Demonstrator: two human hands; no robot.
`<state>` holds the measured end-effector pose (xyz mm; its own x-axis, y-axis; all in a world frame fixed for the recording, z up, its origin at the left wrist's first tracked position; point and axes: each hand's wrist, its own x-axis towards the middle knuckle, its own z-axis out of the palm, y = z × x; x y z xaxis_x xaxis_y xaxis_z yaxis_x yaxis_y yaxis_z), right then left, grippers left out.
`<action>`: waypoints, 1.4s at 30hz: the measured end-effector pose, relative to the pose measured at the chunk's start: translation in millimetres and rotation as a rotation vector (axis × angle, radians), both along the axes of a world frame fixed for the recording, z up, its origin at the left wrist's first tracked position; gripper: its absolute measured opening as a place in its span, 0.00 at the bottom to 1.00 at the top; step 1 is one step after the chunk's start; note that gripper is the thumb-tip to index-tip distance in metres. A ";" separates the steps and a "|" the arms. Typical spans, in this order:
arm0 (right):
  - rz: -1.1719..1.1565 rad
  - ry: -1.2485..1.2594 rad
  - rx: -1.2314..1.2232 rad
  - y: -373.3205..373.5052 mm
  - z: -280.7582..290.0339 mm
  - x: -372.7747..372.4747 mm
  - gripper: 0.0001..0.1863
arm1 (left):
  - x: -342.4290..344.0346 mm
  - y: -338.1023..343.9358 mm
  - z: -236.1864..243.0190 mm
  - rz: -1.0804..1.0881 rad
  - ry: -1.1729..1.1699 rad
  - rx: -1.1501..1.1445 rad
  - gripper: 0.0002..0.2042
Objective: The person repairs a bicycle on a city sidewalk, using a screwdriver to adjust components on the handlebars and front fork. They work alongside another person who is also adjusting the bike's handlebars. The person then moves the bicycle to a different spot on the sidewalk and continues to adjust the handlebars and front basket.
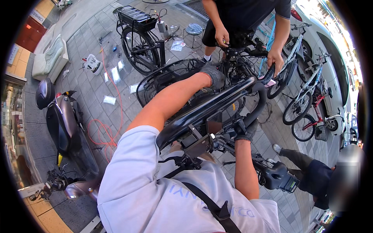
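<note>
The person leans over a black bicycle frame (217,106), both arms stretched forward. The left hand (213,75), in a grey glove, reaches far out with the arm nearly straight and rests near the wire basket (163,79) at the front end of the frame; whether its fingers are closed on anything I cannot tell. The right hand (245,131), also gloved, sits lower with the elbow bent, wrapped around a part just under the frame's curved tube. The frame runs diagonally between the two hands. Across from them another person's hands (248,48) hold the handlebars (252,52). Room is tight: a scooter (64,120) stands to the left, parked bicycles (307,97) crowd the right, and an orange hose (107,130) lies on the paving.
</note>
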<state>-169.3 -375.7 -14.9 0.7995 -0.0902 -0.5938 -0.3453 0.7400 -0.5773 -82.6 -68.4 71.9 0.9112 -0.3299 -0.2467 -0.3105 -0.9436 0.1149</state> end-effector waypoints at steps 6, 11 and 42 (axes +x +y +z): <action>0.004 -0.029 -0.096 14.7 16.4 -1.9 0.22 | 1.8 5.8 -17.8 -0.026 -0.086 -0.020 0.17; -0.036 -0.041 -0.040 2.7 -2.0 0.9 0.21 | 1.7 -1.5 1.6 -0.037 0.007 0.018 0.17; -0.052 -0.225 -0.952 -28.5 92.6 -2.5 0.14 | 4.9 -1.8 -4.0 -0.020 0.076 -0.035 0.20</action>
